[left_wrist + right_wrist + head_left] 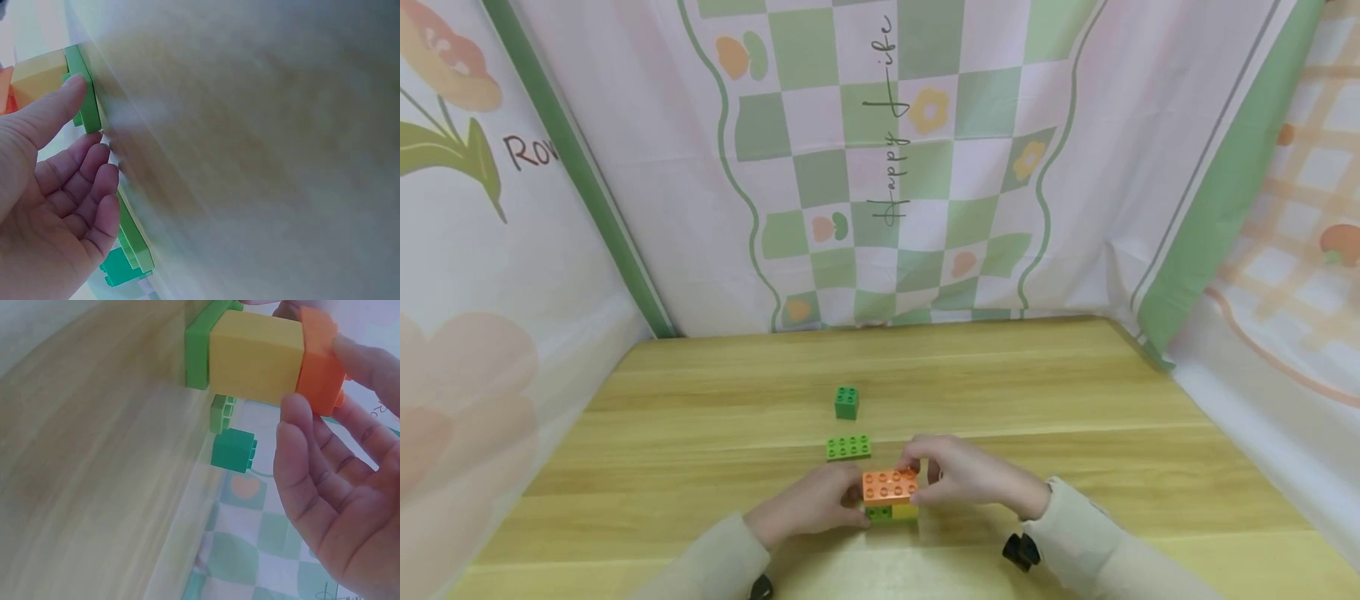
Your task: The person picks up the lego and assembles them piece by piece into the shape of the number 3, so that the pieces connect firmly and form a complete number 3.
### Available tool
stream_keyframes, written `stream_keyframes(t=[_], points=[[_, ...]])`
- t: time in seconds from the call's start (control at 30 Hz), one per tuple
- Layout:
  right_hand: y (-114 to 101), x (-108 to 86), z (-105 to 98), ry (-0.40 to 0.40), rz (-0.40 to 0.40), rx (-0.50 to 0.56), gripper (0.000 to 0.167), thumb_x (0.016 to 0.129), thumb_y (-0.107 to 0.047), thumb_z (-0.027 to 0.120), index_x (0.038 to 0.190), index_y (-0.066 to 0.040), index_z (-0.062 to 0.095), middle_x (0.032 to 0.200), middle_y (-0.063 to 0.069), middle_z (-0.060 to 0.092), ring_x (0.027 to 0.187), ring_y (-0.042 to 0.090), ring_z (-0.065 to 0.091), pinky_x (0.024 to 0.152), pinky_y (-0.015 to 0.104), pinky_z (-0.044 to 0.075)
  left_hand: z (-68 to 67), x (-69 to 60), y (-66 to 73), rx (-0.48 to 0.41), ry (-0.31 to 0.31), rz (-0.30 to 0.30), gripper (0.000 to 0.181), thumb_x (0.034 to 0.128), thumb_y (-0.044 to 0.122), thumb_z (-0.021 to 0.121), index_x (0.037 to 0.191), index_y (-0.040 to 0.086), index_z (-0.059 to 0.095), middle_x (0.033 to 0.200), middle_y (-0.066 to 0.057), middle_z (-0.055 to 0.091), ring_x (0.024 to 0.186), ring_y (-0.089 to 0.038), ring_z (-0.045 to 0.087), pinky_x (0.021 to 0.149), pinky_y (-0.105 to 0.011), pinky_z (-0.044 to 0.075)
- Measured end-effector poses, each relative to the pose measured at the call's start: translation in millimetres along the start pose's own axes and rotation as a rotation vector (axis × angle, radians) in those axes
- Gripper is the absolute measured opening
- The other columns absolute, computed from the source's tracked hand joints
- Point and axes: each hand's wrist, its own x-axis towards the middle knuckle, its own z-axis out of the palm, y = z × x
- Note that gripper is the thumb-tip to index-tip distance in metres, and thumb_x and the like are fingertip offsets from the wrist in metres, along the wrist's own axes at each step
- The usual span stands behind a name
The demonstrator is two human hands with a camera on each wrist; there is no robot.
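Note:
A small stack of toy building bricks stands on the table in front of me. At its bottom is a flat green brick, with a yellow brick over its right part and an orange eight-stud brick on top. My left hand pinches the green base from the left between thumb and fingers. From the right, my right hand holds the orange brick between thumb and fingers. The orange brick overhangs the bare studs of the base on the left.
Just beyond the stack lies a flat light green brick. Behind that stands a taller dark green four-stud brick. Patterned cloth hangs at the back and both sides of the wooden table.

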Motion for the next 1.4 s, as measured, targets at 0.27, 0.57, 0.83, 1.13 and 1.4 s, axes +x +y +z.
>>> stream_keyframes(t=[0.27, 0.57, 0.83, 1.13, 1.4], points=[[1.0, 1.0, 2.3, 0.004, 0.014, 0.001, 0.023, 0.078, -0.013, 0.072, 0.097, -0.013, 0.061, 0.095, -0.006, 0.057, 0.064, 0.006, 0.052, 0.058, 0.022, 0.047, -0.5, -1.2, 0.2, -0.008, -0.005, -0.011, 0.037, 0.0716, 0.025, 0.077, 0.103, 0.013, 0.062, 0.084, 0.015, 0.053, 0.076, -0.001, 0.048, 0.07, -0.021, 0.043], [1.5, 1.6, 5.0, 0.009, 0.05, 0.039, 0.022, 0.077, -0.011, 0.072, 0.096, -0.012, 0.06, 0.093, -0.006, 0.056, 0.063, 0.007, 0.052, 0.057, 0.023, 0.047, 1.2, -0.6, -1.7, -0.002, -0.011, -0.023, 0.04, 0.0716, 0.026, 0.077, 0.107, 0.013, 0.062, 0.09, 0.015, 0.056, 0.08, 0.0, 0.05, 0.075, -0.022, 0.045], [3.7, 0.1, 5.8, 0.01, 0.067, 0.074, 0.024, 0.078, -0.013, 0.072, 0.099, -0.012, 0.06, 0.097, -0.005, 0.055, 0.067, 0.009, 0.054, 0.061, 0.024, 0.048, 1.5, -0.7, -1.4, 0.011, -0.009, -0.027, 0.04, 0.0716, 0.027, 0.077, 0.105, 0.013, 0.062, 0.09, 0.014, 0.056, 0.081, -0.001, 0.05, 0.075, -0.023, 0.045], [4.6, -2.7, 5.5, 0.016, 0.066, 0.136, 0.03, 0.08, -0.016, 0.071, 0.107, -0.01, 0.06, 0.101, -0.002, 0.056, 0.069, 0.01, 0.055, 0.063, 0.026, 0.049, 1.9, 1.3, -1.3, 0.005, -0.007, -0.038, 0.041, 0.0711, 0.027, 0.077, 0.107, 0.014, 0.062, 0.09, 0.015, 0.055, 0.081, 0.0, 0.05, 0.075, -0.023, 0.044], [6.8, -4.7, 6.5, 0.023, 0.074, 0.166, 0.033, 0.079, -0.018, 0.071, 0.109, -0.011, 0.06, 0.102, -0.002, 0.056, 0.07, 0.011, 0.056, 0.065, 0.027, 0.049, 2.2, 1.6, -1.7, 0.006, -0.005, -0.036, 0.041, 0.0706, 0.027, 0.077, 0.107, 0.014, 0.062, 0.091, 0.015, 0.056, 0.082, 0.0, 0.051, 0.077, -0.023, 0.045]])
